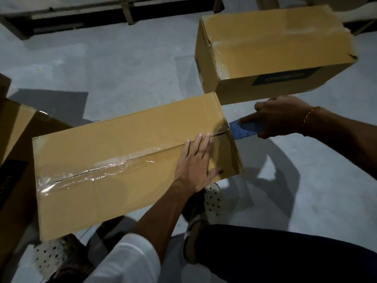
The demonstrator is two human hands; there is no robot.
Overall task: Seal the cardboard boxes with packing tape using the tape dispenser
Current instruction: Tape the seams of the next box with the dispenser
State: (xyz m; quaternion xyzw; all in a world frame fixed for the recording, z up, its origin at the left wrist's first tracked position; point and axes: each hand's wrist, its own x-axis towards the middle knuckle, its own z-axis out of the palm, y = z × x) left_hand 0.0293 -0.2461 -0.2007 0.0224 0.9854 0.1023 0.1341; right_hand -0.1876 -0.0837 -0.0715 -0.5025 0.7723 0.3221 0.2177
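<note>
The long box [130,166] lies across the middle of the view on the grey floor [126,74], with clear tape [98,172] running along its centre seam from the 9 o'clock end toward the 3 o'clock end. The left hand [199,162] lies flat on the lid with straight, spread fingers, pressing the tape down near the 3 o'clock end and holding nothing. The right hand [279,117] curls around the blue tape dispenser [244,129], which sits just past the box's 3 o'clock edge, where the tape bends over the corner. The strip looks nearly finished, with only the cut left. If the dispenser pulls away at a poor angle, the tape may stretch, wrinkle or lift off the seam. A 2nd box [273,50] sits at 1 o'clock, and part of another [18,127] shows at 9 o'clock.
</note>
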